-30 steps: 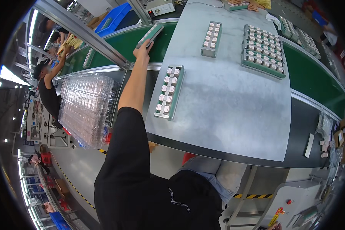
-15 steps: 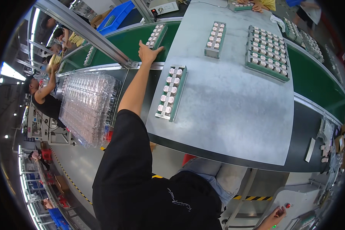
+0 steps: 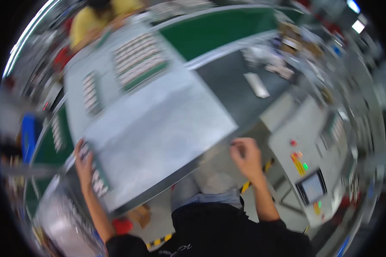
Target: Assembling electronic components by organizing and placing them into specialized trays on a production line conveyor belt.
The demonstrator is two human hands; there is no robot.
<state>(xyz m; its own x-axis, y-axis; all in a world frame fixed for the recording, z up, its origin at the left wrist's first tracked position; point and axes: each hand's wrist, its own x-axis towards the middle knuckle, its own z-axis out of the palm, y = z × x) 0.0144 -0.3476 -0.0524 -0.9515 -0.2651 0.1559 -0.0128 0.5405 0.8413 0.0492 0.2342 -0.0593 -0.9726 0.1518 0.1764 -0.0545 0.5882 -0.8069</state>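
Note:
My left hand [image 3: 85, 166] is at the left edge of the grey tabletop [image 3: 158, 132], closed over the side of a narrow green tray [image 3: 99, 176] with a row of white-topped small parts. Motion blur hides the exact finger contact. My right hand [image 3: 247, 159] hangs just off the table's front edge, fingers curled in a pinch. Something small and dark shows at its fingertips, too blurred to name. Farther back on the tabletop lie another narrow tray [image 3: 90, 92] and a block of several filled trays [image 3: 141, 60].
Green conveyor belts [image 3: 218, 30] run behind and left of the table. A machine panel with a screen [image 3: 312, 187] stands at right. A white strip [image 3: 256, 85] lies on the dark tabletop. Clear plastic trays [image 3: 62, 225] are stacked at lower left. A co-worker in yellow [image 3: 88, 25] sits at the far end.
The view has swung right and blurred. My left hand has left the tray on the belt and come to the near tray on the table. My right hand has risen from beside the machine panel.

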